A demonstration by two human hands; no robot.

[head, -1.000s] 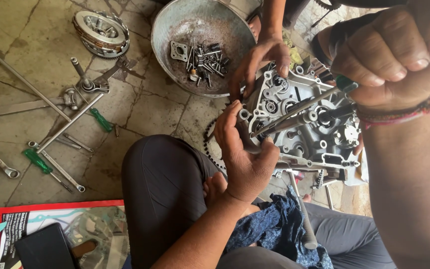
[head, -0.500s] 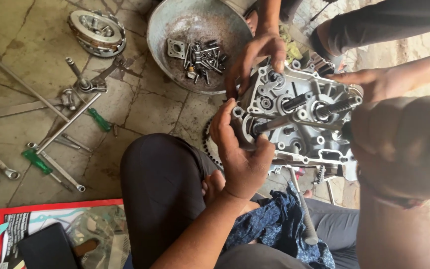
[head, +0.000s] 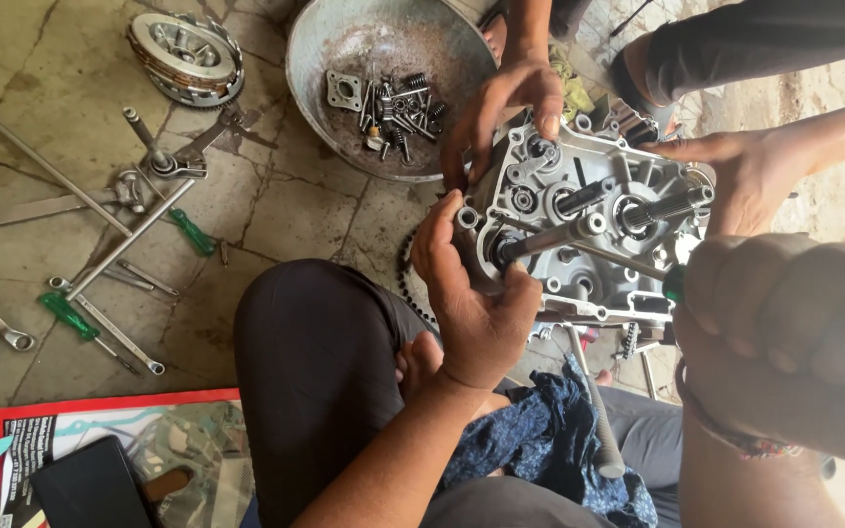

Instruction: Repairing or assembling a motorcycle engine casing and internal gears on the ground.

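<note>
A grey aluminium engine case (head: 594,200) with shafts and bearings stands on edge above my lap. My left hand (head: 471,298) grips its left rim, thumb on the lower edge. My right hand (head: 794,342) is a closed fist near the camera at the lower right. It holds a green-handled screwdriver (head: 674,285) whose thin shaft runs left across the case. Another person's two hands steady the case, one hand (head: 501,103) on the top left, the other hand (head: 750,166) on the right side.
A dented metal bowl (head: 320,108) holding bolts and springs sits behind the case. A round clutch part (head: 186,54), long wrenches and a green-handled screwdriver (head: 70,315) lie on the stone floor at left. A blue cloth (head: 540,435) covers my lap.
My right hand has dropped from the upper right to the lower right, still closed on the tool. The other person's right hand has come onto the case's right side.
</note>
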